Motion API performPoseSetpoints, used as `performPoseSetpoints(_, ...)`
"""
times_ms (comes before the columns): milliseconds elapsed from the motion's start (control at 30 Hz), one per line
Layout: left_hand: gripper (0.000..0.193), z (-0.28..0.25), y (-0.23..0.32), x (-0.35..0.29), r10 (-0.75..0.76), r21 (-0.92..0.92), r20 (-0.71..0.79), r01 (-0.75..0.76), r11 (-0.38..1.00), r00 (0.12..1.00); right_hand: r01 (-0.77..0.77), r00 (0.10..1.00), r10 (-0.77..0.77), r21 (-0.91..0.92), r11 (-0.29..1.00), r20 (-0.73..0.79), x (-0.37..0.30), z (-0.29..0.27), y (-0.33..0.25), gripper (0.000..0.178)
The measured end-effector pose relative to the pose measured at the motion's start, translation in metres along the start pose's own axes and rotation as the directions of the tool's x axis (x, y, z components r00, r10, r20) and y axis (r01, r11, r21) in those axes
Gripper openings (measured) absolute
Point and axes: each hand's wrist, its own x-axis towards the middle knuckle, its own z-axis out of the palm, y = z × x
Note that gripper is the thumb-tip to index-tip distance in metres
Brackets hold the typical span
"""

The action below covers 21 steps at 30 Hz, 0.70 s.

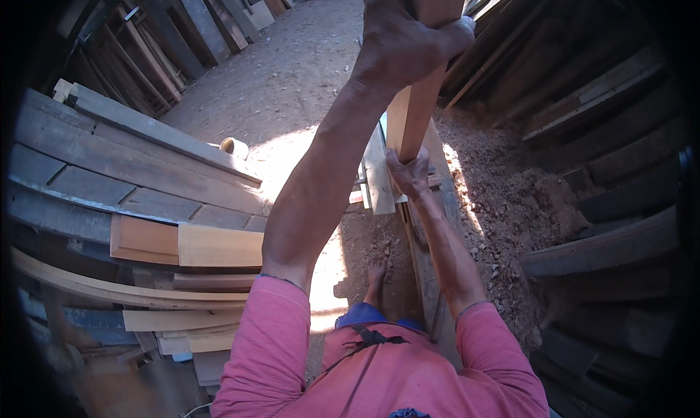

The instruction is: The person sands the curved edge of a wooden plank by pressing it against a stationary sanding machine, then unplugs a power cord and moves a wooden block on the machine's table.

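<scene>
A long, squared wooden board [413, 119] with a reddish-brown face rises steeply in front of me, and its upper end runs out of the picture at the top. My left hand [408, 43] is raised high and closed around the board's upper part, with the thumb across its near side. Lower down, my right hand [410, 172] grips the board near its bottom end. Most of the fingers of both hands are hidden behind the wood. Beneath the board lies a narrow wooden bench [446, 192], partly covered by my right forearm.
Long planks [138, 155] are stacked on the left, with cut pale pieces [221, 245] beside them. Boards [197, 21] lean at the upper left. A heap of wood shavings [536, 214] covers the ground right of the bench. More timber [605, 243] lies in shade at the right.
</scene>
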Motion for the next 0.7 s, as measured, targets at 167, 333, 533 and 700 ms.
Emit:
performPoseSetpoints(167,0.107,0.001,0.005,-0.006,0.015,0.000,-0.030,-0.015,1.000,0.999,-0.034,0.999,0.035,0.023,0.999,-0.014,-0.003,0.005,0.002,0.017)
performPoseSetpoints(333,0.108,-0.007,0.000,-0.003,-0.017,0.046,0.012,0.017,0.999,1.000,-0.011,1.000,0.011,-0.003,1.000,-0.019,-0.002,0.007,0.002,0.017)
performPoseSetpoints(533,0.109,-0.003,0.011,-0.006,0.079,0.228,-0.043,-0.067,0.971,0.996,0.052,0.998,-0.053,-0.017,0.998,-0.039,0.004,0.010,0.010,0.016)
performPoseSetpoints(700,0.108,-0.009,0.011,-0.008,-0.017,0.123,0.016,0.015,0.992,1.000,0.099,0.992,-0.099,0.000,0.995,-0.075,0.006,0.015,0.010,0.015)
